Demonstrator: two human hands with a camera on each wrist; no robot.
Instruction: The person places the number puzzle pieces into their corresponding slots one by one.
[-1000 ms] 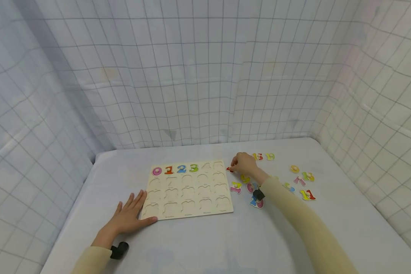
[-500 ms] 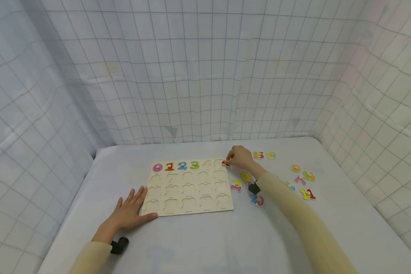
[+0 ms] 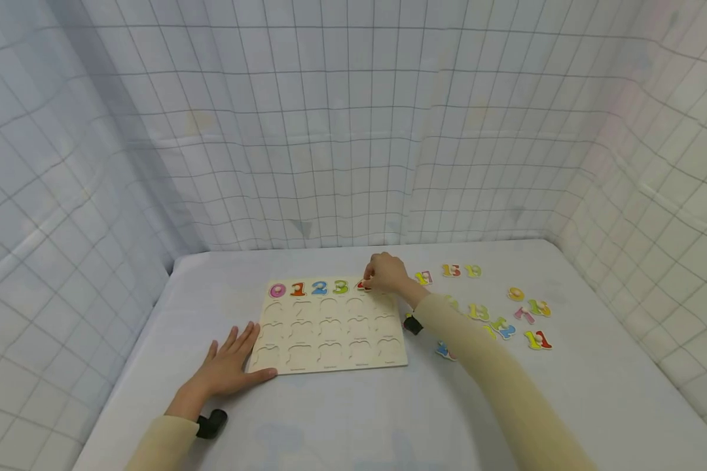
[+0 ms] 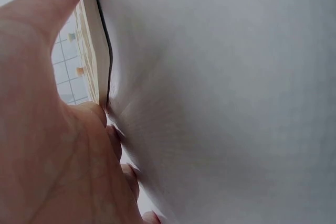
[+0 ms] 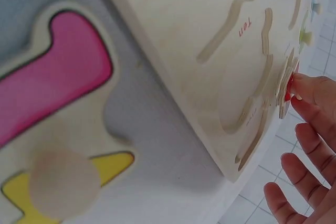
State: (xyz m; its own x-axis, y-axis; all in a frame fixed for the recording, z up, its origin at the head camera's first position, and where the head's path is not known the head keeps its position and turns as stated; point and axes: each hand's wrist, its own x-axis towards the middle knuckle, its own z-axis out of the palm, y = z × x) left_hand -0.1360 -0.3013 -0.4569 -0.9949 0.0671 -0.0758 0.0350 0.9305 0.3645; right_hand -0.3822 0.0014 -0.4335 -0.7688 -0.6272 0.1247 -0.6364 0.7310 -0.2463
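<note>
A pale wooden number puzzle board (image 3: 330, 370) lies on the table. In its back row sit a pink 0 (image 3: 277, 290), a red 1 (image 3: 297, 289), a blue 2 (image 3: 319, 288) and a green 3 (image 3: 341, 286). My right hand (image 3: 387, 273) pinches a red number piece (image 3: 362, 285) just right of the 3, over the back row. In the right wrist view that red piece (image 5: 286, 88) stands tilted at the board's surface, its digit mostly hidden. My left hand (image 3: 226, 368) lies with spread fingers against the board's near left corner, the thumb along its front edge.
Loose number pieces lie right of the board, among them a yellow-and-red 11 (image 3: 538, 340), a blue-and-green 12 (image 3: 503, 328) and a 15 (image 3: 451, 270). My right forearm (image 3: 477, 353) covers some. A white gridded cloth (image 3: 353, 131) hangs behind the table.
My right hand has carried the red piece leftward from beside the board to the back row near the 3. The left hand stays at the board's corner. The head view has shifted slightly.
</note>
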